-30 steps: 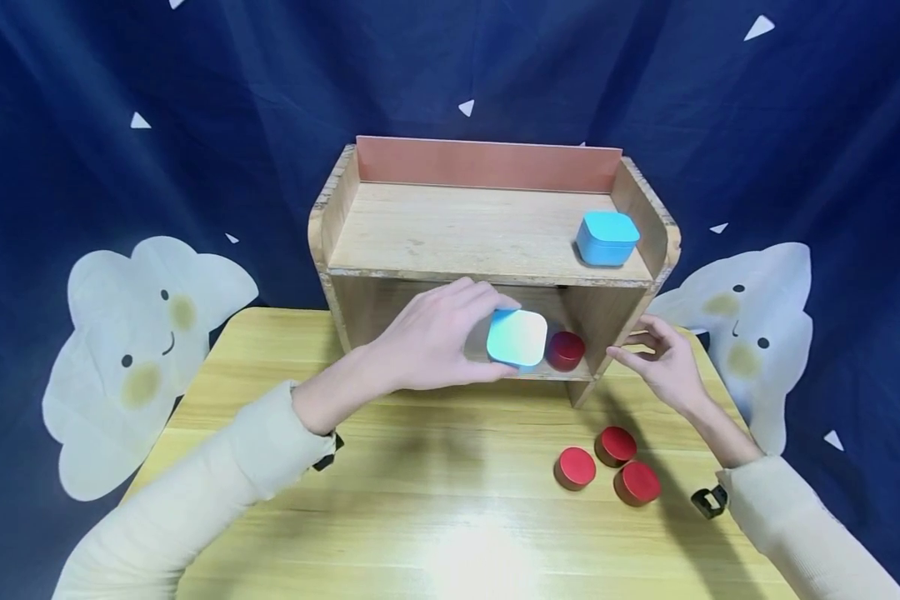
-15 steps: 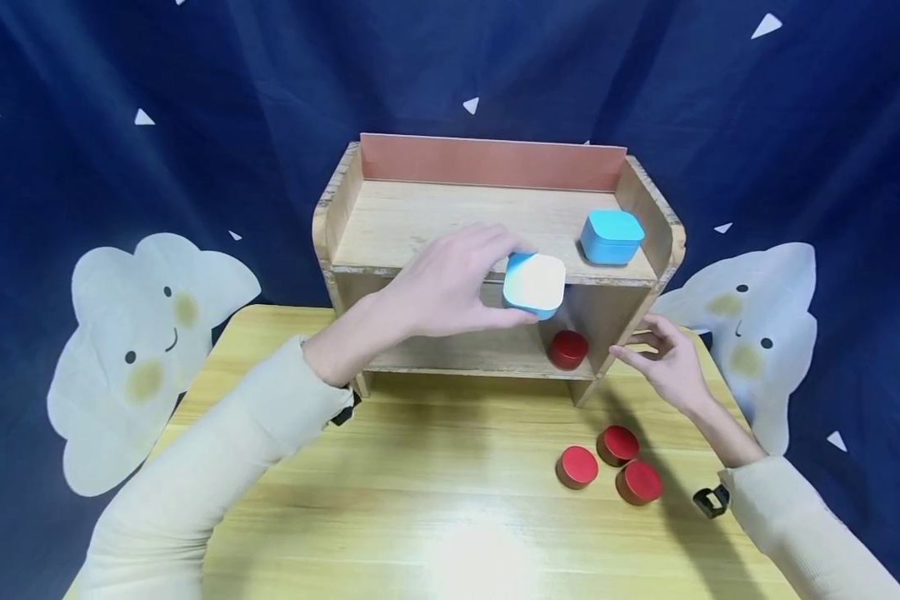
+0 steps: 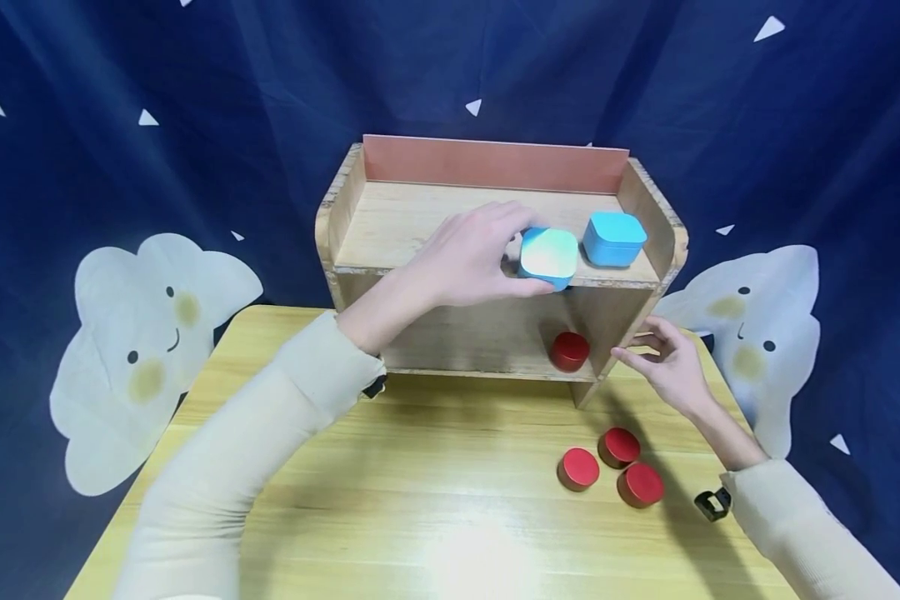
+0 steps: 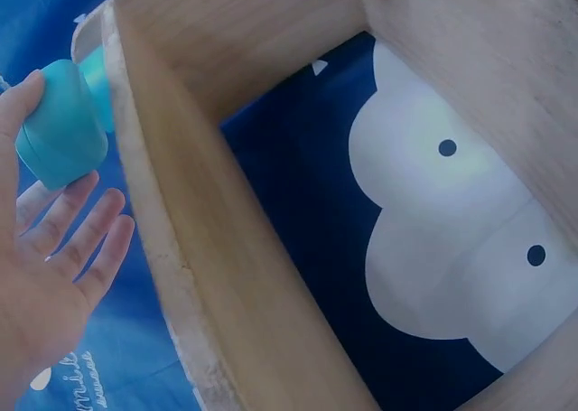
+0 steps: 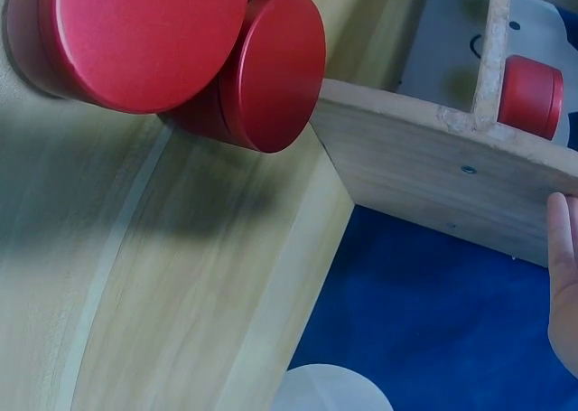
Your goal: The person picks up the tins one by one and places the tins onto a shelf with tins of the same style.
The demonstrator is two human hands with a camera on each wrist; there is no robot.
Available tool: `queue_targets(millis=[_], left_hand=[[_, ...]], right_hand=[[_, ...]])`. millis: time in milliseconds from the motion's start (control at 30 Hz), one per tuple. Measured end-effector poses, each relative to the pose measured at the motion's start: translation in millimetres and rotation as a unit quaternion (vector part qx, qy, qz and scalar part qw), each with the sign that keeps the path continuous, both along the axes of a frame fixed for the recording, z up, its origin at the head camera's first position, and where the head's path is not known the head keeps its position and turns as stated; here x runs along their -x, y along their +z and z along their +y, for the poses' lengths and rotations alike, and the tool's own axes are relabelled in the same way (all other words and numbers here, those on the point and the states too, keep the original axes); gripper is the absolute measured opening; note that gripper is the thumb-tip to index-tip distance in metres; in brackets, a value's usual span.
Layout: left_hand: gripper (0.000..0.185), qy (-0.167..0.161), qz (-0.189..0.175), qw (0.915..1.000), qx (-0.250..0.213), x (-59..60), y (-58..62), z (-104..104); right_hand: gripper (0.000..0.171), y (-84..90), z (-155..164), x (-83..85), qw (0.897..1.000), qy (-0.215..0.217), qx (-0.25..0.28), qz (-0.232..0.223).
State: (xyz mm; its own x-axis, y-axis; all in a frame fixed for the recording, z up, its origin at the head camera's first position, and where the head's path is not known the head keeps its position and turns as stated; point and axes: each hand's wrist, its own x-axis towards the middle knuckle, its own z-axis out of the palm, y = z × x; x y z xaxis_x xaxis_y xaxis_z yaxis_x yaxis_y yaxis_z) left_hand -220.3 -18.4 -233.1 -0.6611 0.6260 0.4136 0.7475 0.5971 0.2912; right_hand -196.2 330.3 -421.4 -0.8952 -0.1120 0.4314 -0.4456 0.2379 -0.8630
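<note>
While the left hand pinches a smooth, round-cornered blue box between thumb and fingers in the head view, at the front edge of the wooden shelf unit's top board, a lidded second blue box stands on that board beside it; the lower compartment holds one red tin, and three cylindrical tins stand on the wood-grained table. Only the left wrist view shows white lettering and the outer fingers spread straight. Only the right wrist view shows a screw in the side panel, against which the right hand, loosely open and gripping nothing, rests its fingertips.
</note>
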Motion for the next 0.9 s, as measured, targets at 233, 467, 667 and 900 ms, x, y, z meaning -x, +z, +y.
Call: queue_targets(millis=[233, 467, 667, 900], left_hand=[[0.061, 0.016, -0.007, 0.9999, 0.003, 14.9, -1.0, 5.9], [0.061, 0.023, -0.006, 0.9997, 0.008, 25.1, -1.0, 9.9], [0.066, 0.036, -0.011, 0.999, 0.022, 29.8, -2.4, 14.3], [0.068, 0.043, -0.007, 0.9986, 0.03, 35.6, -5.5, 17.9]], right_hand=[[0.05, -0.8, -0.4, 0.2, 1.0, 0.008, 0.018, 0.004], [0.049, -0.7, -0.1, -0.5, 1.0, 0.013, 0.024, 0.001], [0.049, -0.2, -0.4, -0.7, 1.0, 0.014, 0.024, 0.001], [0.05, -0.5, -0.3, -0.2, 1.0, 0.013, 0.023, 0.004]])
